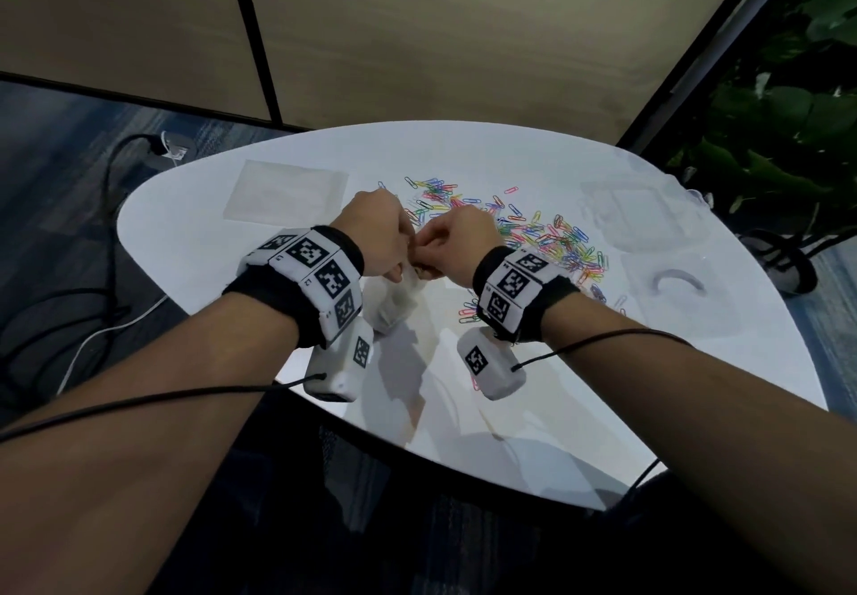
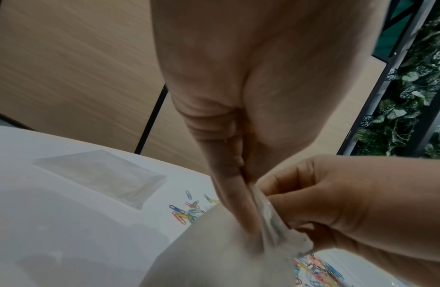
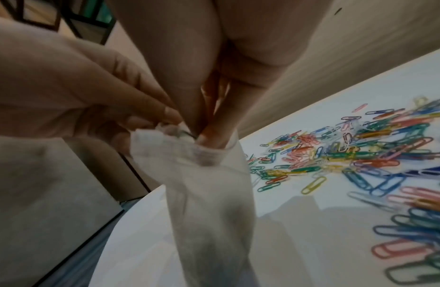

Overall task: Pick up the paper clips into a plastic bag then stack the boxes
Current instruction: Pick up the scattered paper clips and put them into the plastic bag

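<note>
A translucent plastic bag (image 1: 394,304) hangs upright over the white table (image 1: 208,232), held at its mouth by both hands. My left hand (image 1: 399,265) pinches the crumpled rim on the left side. My right hand (image 1: 429,265) grips the rim opposite, and in the right wrist view its fingers (image 3: 214,134) reach down into the bag (image 3: 209,203). Coloured paper clips (image 1: 556,237) lie scattered just beyond and right of the hands. Two clear boxes (image 1: 644,219) (image 1: 672,288) sit at the table's right. What lies inside the bag cannot be made out.
A second flat plastic bag (image 1: 285,195) lies on the table's far left. Cables run over the floor at left, and a leafy plant (image 1: 788,130) stands past the right edge. The near table edge is just below my wrists.
</note>
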